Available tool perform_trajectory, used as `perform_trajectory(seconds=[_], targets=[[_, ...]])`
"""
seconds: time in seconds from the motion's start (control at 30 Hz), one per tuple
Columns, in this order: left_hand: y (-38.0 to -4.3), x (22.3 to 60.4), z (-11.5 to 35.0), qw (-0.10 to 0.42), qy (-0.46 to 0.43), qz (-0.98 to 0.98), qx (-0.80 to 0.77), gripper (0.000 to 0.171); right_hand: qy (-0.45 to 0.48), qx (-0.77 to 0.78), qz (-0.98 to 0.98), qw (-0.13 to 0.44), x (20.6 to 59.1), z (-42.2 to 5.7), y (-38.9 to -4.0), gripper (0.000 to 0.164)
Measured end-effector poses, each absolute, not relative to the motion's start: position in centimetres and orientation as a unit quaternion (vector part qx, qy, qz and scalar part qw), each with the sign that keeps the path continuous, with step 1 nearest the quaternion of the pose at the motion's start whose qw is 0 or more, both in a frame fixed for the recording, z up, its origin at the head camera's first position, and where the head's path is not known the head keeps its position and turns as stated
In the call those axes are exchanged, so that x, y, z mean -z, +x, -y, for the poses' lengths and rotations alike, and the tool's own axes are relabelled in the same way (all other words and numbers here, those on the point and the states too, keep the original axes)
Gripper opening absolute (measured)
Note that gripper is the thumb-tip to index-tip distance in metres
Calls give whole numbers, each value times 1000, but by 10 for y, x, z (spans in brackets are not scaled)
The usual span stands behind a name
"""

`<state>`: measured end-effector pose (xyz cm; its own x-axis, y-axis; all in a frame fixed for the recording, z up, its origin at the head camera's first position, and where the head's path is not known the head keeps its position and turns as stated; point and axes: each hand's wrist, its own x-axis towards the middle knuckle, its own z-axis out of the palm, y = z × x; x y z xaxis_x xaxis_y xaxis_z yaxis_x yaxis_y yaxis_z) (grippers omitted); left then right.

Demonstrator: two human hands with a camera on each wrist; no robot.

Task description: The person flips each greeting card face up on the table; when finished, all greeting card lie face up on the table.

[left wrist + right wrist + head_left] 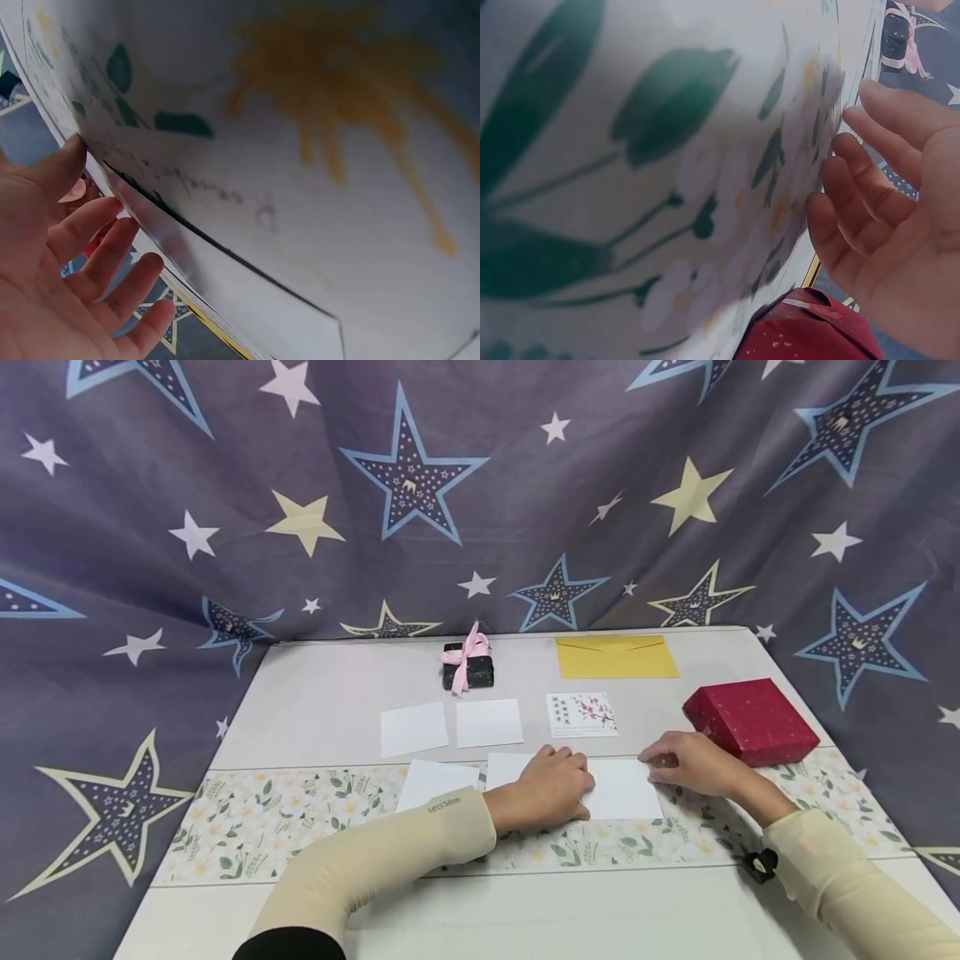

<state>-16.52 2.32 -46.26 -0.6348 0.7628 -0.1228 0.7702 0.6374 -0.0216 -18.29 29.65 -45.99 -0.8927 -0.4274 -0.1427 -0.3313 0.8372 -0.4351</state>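
Beige sleeves [382,852], white card [626,789] (plain)

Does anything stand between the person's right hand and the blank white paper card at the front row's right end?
Nothing visible does: the right hand is at the right edge of the white card. The dark red rectangular box lies farther right.

Looks like a curtained-off nook; cannot tell in what building. Has star-printed cloth [517,518] behind the table [570,910], flowered band [255,814] across it.
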Motion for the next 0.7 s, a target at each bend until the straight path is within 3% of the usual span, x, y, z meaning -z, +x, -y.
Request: perform_trajectory(seconds=[0.4,0.7], targets=[[-167,462,-19,48,428,-902,14,40,-171,201,-957,120,460,-293,-184,26],[-167,462,-21,47,430,-901,13,39,-133,227,-952,158,462,-291,-189,21]])
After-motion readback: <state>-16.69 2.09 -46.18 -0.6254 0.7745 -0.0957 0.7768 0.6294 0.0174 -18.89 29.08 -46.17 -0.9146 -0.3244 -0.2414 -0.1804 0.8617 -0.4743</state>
